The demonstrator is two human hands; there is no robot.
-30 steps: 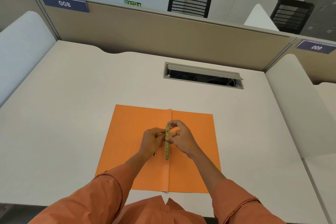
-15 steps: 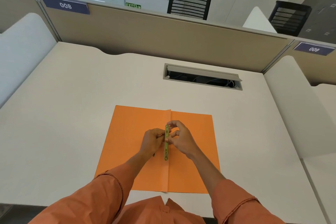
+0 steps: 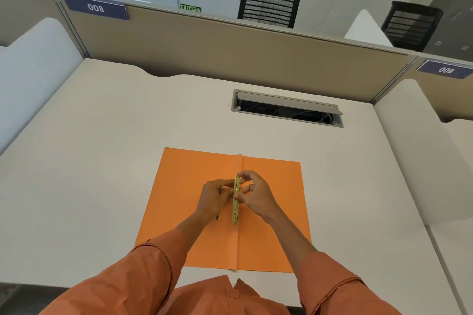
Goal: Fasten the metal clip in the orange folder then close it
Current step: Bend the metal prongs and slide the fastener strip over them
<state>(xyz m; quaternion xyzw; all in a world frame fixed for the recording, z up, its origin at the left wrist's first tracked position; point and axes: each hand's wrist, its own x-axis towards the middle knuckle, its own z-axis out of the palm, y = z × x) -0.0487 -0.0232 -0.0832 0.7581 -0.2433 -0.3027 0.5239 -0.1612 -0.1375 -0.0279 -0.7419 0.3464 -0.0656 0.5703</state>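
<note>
The orange folder lies open and flat on the desk in front of me. Along its centre fold lies the brass-coloured metal clip, a long narrow bar. My left hand pinches the bar's upper half from the left. From the right, my right hand holds the same upper part with thumb and fingertips. A small metal piece shows just under my left wrist; what it is cannot be told.
An open cable hatch is set in the cream desk behind the folder. Beige partition walls close off the back, white dividers the sides. Black chairs stand beyond.
Both hands stay on the clip at the fold; only the fingers shift slightly. The folder has not moved.
</note>
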